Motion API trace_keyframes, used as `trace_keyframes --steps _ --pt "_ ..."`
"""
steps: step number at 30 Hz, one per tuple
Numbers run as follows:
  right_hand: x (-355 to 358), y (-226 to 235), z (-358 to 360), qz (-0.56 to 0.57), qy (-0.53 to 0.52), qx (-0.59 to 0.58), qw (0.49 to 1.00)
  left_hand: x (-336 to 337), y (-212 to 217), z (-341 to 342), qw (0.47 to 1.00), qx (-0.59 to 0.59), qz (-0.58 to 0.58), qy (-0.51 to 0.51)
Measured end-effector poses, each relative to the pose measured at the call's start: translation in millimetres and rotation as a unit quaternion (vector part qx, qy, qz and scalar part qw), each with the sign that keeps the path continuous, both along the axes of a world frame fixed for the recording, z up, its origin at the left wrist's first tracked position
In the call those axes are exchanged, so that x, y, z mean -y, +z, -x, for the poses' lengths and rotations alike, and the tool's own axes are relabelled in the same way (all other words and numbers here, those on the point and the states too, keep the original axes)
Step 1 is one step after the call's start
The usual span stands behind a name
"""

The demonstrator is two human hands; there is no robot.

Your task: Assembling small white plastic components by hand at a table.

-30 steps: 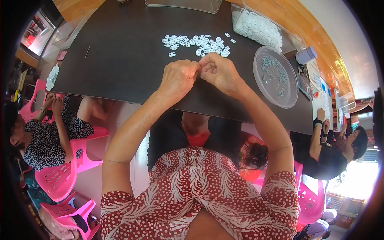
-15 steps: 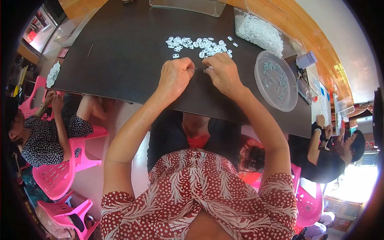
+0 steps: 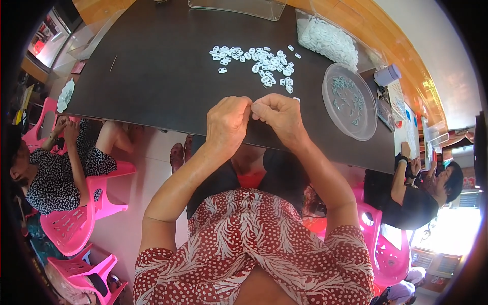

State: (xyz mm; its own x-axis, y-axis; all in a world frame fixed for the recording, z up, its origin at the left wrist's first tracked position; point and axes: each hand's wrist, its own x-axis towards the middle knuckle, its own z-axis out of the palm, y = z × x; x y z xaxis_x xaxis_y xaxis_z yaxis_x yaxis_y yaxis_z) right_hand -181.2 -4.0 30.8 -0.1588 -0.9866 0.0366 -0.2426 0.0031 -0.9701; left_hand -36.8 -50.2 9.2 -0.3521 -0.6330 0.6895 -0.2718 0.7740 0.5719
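White rounded pieces with dark holes point(image 3: 275, 61) lie beyond 2 hands point(image 3: 226, 117) pinched together, contents impossible to tell

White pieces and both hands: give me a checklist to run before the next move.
1. Left hand and right hand close together: ok, both curled inward.
2. Something held between them: cannot tell, the hands themselves hide it.
3. White pieces on the table, beyond the hands: ok.
4. White pieces all in one heap: not ok, several lie apart.
5. Round tray to the right of the right hand: ok, small greyish pieces inside.
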Motion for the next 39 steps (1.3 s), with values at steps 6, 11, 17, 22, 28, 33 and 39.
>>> trace_keyframes --steps 6,11,17,22,28,33,39 --pt "-13 7 3 -0.006 -0.027 0.017 0.999 -10 7 -10 0.835 -0.264 -0.470 -0.117" --pt "-19 16 -8 0.011 0.000 0.054 0.998 -17 13 -14 0.755 -0.332 -0.542 -0.159" --pt "-20 16 -13 0.019 0.021 0.018 0.999 -22 13 -17 0.767 -0.323 -0.529 -0.166" --pt "-21 13 -13 0.028 0.033 0.017 0.999 -25 14 -20 0.775 -0.311 -0.527 -0.159" --pt "-21 12 -13 0.048 0.044 -0.033 0.997 -26 11 -20 0.785 -0.298 -0.520 -0.156" --pt "-22 12 -13 0.054 0.045 -0.062 0.996 -29 10 -19 0.801 -0.296 -0.499 -0.148" --pt "-22 12 -14 0.020 0.054 0.038 0.998 -28 7 -21 0.786 -0.303 -0.513 -0.161"
